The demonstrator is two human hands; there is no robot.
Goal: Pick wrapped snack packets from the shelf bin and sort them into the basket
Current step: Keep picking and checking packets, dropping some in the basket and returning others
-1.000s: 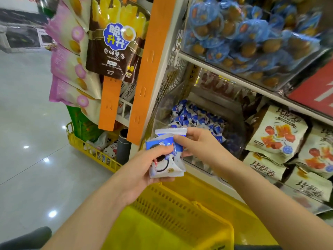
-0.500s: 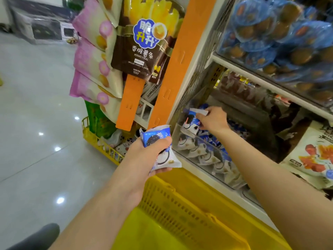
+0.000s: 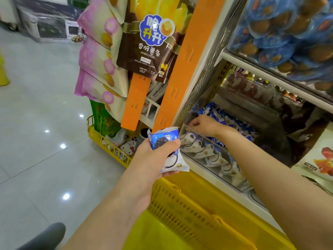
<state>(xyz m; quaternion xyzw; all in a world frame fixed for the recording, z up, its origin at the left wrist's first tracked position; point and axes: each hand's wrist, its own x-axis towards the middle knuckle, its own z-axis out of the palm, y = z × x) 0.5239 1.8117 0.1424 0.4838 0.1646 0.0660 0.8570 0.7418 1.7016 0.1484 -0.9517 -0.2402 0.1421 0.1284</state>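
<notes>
Since half a second ago the right hand (image 3: 205,124) has dropped lower into the shelf bin (image 3: 207,140), with its fingers curled down among the blue-and-white snack packets (image 3: 212,154) behind the clear front wall; whether they pinch one cannot be told. The left hand (image 3: 153,161) grips the held packets (image 3: 164,139), thumb across the top, just above the yellow basket (image 3: 189,204) and beside the bin's front corner.
</notes>
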